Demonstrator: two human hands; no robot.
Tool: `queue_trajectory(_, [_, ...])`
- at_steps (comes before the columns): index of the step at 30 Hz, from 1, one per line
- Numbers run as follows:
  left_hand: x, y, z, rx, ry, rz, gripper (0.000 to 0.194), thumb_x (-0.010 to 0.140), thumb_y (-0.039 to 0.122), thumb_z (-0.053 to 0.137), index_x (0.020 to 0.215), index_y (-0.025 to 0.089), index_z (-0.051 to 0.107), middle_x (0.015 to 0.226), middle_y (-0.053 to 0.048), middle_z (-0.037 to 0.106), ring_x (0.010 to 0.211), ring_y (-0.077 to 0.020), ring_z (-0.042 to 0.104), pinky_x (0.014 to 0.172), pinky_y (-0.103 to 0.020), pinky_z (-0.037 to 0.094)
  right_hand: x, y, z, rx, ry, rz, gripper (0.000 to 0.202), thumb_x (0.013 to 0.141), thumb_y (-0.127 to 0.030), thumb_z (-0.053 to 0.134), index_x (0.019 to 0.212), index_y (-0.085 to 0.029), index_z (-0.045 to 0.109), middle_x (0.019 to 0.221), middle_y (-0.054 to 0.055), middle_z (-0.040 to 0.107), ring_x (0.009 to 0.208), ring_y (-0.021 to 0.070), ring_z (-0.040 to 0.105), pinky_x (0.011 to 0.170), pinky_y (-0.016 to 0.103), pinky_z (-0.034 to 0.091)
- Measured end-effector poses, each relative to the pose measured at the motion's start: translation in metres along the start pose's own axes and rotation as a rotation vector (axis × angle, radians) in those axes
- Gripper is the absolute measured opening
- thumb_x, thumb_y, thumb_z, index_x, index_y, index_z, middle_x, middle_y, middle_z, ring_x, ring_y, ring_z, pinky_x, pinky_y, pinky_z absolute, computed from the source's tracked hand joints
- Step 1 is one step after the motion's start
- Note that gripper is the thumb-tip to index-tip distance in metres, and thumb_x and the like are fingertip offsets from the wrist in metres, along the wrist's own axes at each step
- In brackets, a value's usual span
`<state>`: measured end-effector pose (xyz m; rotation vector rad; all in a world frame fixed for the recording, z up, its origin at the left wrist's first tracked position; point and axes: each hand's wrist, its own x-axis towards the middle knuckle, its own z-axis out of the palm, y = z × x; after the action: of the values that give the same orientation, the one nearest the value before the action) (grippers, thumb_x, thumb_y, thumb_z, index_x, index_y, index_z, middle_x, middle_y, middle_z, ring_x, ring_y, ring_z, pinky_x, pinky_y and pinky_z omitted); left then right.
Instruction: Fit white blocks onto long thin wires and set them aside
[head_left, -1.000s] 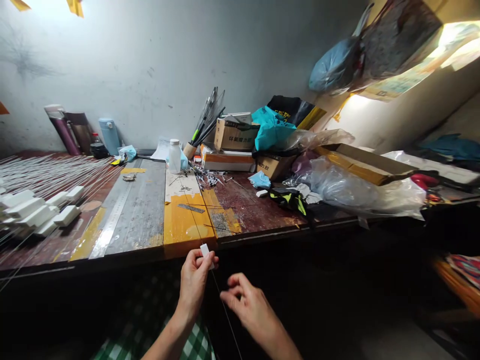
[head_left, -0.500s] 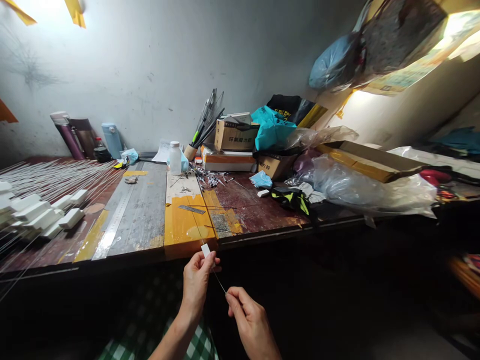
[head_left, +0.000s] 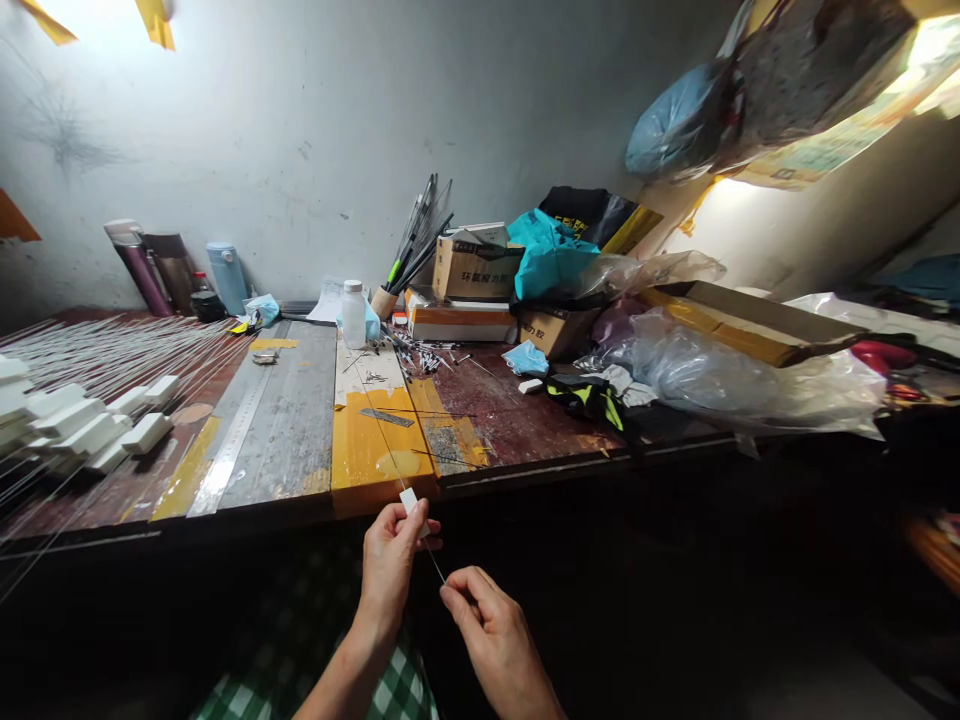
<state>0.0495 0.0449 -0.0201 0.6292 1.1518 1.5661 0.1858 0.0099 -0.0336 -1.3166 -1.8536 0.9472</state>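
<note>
A small white block [head_left: 409, 499] is pinched in my left hand [head_left: 394, 555], just in front of the bench edge. A thin rod [head_left: 388, 446] passes along the block, reaching up over the yellow-taped strip [head_left: 360, 450] and down toward my right hand [head_left: 487, 625]. The fingertips of my right hand are closed on the rod's lower end. Whether the rod goes through the block or beside it is hidden by my fingers. On the taped strip lies a flat grey metal piece [head_left: 387, 416].
White blocks [head_left: 79, 425] with long thin rods are heaped at the left. A white bottle [head_left: 352, 314], a holder of dark rods [head_left: 384, 302] and cardboard boxes [head_left: 476, 270] stand at the back. Plastic bags [head_left: 697, 375] and an open carton [head_left: 750, 320] lie right.
My right hand has shifted slightly up and left, closer to my left hand, still on the rod. My left hand keeps its hold on the block. The view has shifted a little.
</note>
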Motion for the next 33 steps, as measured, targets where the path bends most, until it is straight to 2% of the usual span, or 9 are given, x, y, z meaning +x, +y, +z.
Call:
queue_trajectory(6, [-0.002, 0.0, -0.004, 0.028, -0.002, -0.016, 0.033, 0.072, 0.044, 0.071, 0.069, 0.013, 0.061, 0.062, -0.003, 0.066, 0.056, -0.0168, 0.064, 0.053, -0.026, 0.053, 0.0, -0.002, -0.004, 0.162, -0.191, 0.082, 0.037, 0.095, -0.042, 0.039, 0.08, -0.017, 0.062, 0.051, -0.006, 0.042, 0.049, 0.01, 0.039, 0.052, 0.022, 0.032])
queue_trajectory(9, [-0.004, 0.001, -0.005, 0.035, 0.0, -0.016, 0.033, 0.072, 0.044, 0.071, 0.067, 0.013, 0.06, 0.061, -0.003, 0.066, 0.054, -0.016, 0.064, 0.052, -0.025, 0.052, -0.001, -0.004, -0.004, 0.192, -0.198, 0.13, 0.027, 0.091, -0.04, 0.048, 0.085, -0.017, 0.06, 0.055, -0.006, 0.043, 0.05, 0.0091, 0.037, 0.05, 0.021, 0.029])
queue_trajectory(12, [-0.004, 0.002, -0.006, 0.046, -0.002, -0.026, 0.034, 0.072, 0.045, 0.071, 0.068, 0.013, 0.06, 0.061, -0.004, 0.067, 0.052, -0.0163, 0.065, 0.053, -0.025, 0.05, -0.001, -0.006, -0.003, 0.177, -0.161, 0.168, 0.022, 0.086, -0.038, 0.056, 0.077, -0.018, 0.054, 0.058, -0.006, 0.042, 0.049, 0.0079, 0.034, 0.046, 0.02, 0.024])
queue_trajectory(14, [-0.003, 0.002, -0.007, 0.05, -0.003, -0.031, 0.034, 0.071, 0.045, 0.071, 0.069, 0.013, 0.06, 0.061, -0.004, 0.068, 0.051, -0.0167, 0.065, 0.052, -0.025, 0.05, 0.0, -0.007, -0.003, 0.197, -0.183, 0.174, 0.027, 0.088, -0.04, 0.052, 0.073, -0.017, 0.054, 0.056, -0.006, 0.042, 0.047, 0.0076, 0.033, 0.045, 0.021, 0.023])
queue_trajectory(19, [-0.004, 0.004, -0.011, 0.063, 0.002, -0.034, 0.035, 0.071, 0.046, 0.071, 0.068, 0.013, 0.061, 0.06, -0.004, 0.068, 0.05, -0.0165, 0.065, 0.052, -0.025, 0.049, 0.002, -0.007, -0.003, 0.327, -0.301, 0.164, 0.035, 0.092, -0.044, 0.043, 0.08, -0.016, 0.06, 0.049, -0.006, 0.044, 0.044, 0.0081, 0.034, 0.045, 0.02, 0.027])
queue_trajectory(23, [-0.006, 0.008, -0.013, 0.063, 0.02, -0.038, 0.036, 0.068, 0.047, 0.073, 0.066, 0.013, 0.061, 0.059, -0.004, 0.068, 0.05, -0.0167, 0.064, 0.052, -0.025, 0.049, -0.002, -0.009, -0.001, 0.243, -0.223, 0.16, 0.023, 0.089, -0.037, 0.052, 0.076, -0.017, 0.058, 0.057, -0.005, 0.049, 0.053, 0.0091, 0.043, 0.049, 0.019, 0.03])
queue_trajectory(25, [-0.006, 0.009, -0.013, 0.053, 0.02, -0.033, 0.036, 0.069, 0.047, 0.073, 0.066, 0.013, 0.062, 0.059, -0.004, 0.068, 0.052, -0.0171, 0.064, 0.054, -0.026, 0.049, -0.005, -0.012, -0.001, 0.179, -0.198, 0.148, 0.022, 0.089, -0.034, 0.051, 0.074, -0.018, 0.056, 0.057, -0.005, 0.048, 0.053, 0.0094, 0.043, 0.05, 0.02, 0.03])
queue_trajectory(29, [-0.007, 0.01, -0.016, 0.044, 0.011, -0.012, 0.033, 0.071, 0.045, 0.072, 0.067, 0.013, 0.063, 0.061, -0.004, 0.069, 0.057, -0.0171, 0.066, 0.061, -0.026, 0.051, -0.013, -0.015, -0.006, 0.122, -0.23, 0.153, 0.025, 0.09, -0.034, 0.046, 0.072, -0.019, 0.055, 0.055, -0.005, 0.048, 0.054, 0.0105, 0.044, 0.053, 0.021, 0.032])
queue_trajectory(33, [-0.006, 0.013, -0.018, 0.063, -0.009, 0.024, 0.031, 0.076, 0.043, 0.068, 0.07, 0.014, 0.064, 0.064, -0.004, 0.07, 0.061, -0.0163, 0.065, 0.065, -0.026, 0.051, -0.024, -0.005, -0.012, 0.126, -0.303, 0.18, 0.027, 0.087, -0.04, 0.046, 0.07, -0.02, 0.052, 0.053, -0.005, 0.047, 0.051, 0.0105, 0.043, 0.052, 0.021, 0.032])
